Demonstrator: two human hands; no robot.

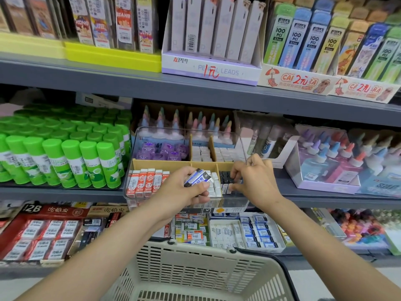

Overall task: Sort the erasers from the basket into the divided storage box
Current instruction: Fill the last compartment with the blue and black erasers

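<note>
Blue-sleeved erasers [198, 177] lie gripped in the left hand [184, 190], just left of the dark-eraser compartment [226, 181]; right hand [252, 179] pinches inside it.

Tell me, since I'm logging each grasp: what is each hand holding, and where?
The left hand grips several blue-sleeved erasers around their sides. The right hand reaches into the black erasers; whether it pinches one cannot be told.

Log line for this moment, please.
left hand: holds blue erasers | right hand: fingers in box, front-right compartment, at black erasers | basket: below
</note>
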